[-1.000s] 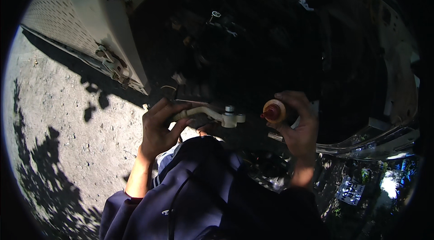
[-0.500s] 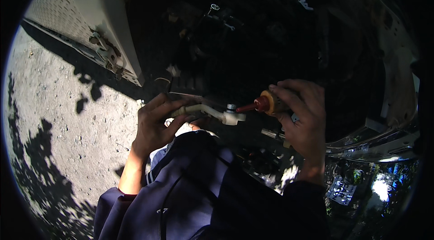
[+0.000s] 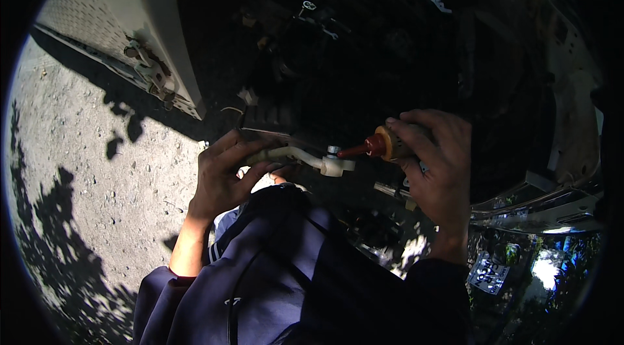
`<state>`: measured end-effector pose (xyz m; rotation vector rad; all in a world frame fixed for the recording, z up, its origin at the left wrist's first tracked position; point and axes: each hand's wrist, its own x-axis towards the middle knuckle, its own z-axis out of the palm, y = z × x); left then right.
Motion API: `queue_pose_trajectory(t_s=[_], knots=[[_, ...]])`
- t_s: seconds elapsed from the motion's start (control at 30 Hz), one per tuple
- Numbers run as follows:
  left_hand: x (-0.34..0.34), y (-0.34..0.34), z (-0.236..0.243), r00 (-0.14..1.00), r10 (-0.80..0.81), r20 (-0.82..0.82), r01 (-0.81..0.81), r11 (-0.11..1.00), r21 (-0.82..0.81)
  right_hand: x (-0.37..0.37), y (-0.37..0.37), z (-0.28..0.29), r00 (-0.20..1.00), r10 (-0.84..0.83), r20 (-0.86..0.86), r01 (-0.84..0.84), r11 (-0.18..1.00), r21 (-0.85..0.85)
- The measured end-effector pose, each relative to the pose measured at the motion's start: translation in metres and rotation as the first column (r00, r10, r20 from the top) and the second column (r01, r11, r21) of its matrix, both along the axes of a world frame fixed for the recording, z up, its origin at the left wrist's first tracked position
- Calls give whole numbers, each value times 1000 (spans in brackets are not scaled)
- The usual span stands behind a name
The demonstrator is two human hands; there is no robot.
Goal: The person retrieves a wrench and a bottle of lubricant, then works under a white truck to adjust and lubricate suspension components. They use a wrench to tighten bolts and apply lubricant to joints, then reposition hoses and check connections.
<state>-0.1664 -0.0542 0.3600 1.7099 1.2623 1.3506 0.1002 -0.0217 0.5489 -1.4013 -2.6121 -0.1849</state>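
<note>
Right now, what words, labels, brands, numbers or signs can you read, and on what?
White rectangular sign, lower right: dark lettering, some large enough to read; not transcribed here.
Dark blue top: small pale mark, too small to read.
Red-nozzled bottle in the right hand: no text legible.
Pale pipe in the left hand: none legible.
</note>
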Motion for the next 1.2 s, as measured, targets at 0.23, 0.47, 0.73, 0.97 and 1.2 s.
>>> queue_pose_trajectory(t_s=[0.23,0.47,0.73,0.97,1.2], knots=[[2,3,1,1000,-11,24,11,1000,6,1,1,1,999,19,27,-20,999,38],[0,6,1,1000,-19,-6,19,1000,-12,-1,1,3,1000,-2,6,2,999,42],[0,8,0,999,-19,36,19,1000,-7,3,4,-3,1000,2,8,-2,999,33],[1,14,0,1000,-17,22,16,999,48,9,7,-11,999,-15,-38,14,1000,-10],[5,17,0,999,-39,37,39,999,-1,15,8,-11,997,-24,-67,23,1000,-14]])
